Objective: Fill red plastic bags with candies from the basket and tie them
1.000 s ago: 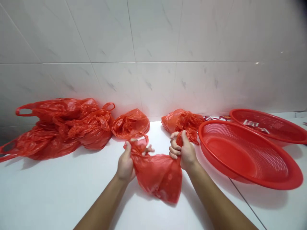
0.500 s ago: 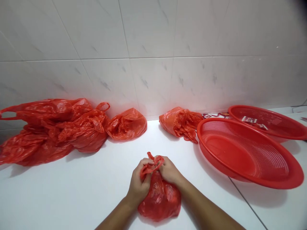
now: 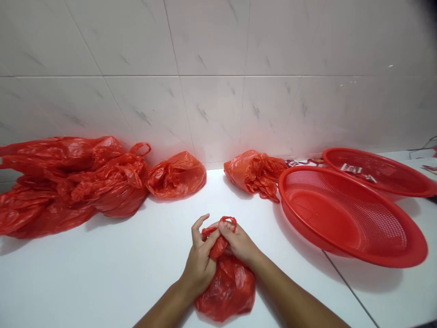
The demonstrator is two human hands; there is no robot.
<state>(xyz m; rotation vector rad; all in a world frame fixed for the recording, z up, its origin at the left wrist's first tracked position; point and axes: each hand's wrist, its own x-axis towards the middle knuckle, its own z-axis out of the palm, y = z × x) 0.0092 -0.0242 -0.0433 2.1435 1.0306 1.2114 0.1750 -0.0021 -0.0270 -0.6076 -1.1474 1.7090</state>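
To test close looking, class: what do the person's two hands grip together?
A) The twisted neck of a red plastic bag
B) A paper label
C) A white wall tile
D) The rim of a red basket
A: the left hand and right hand close around the twisted neck of the red plastic bag, which rests on the white counter.

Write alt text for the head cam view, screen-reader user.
Left hand and right hand grip the gathered top of a red plastic bag on a white countertop. More crumpled red bags lie along the white tiled wall, and a red mesh basket sits at right, with a second red basket behind it.
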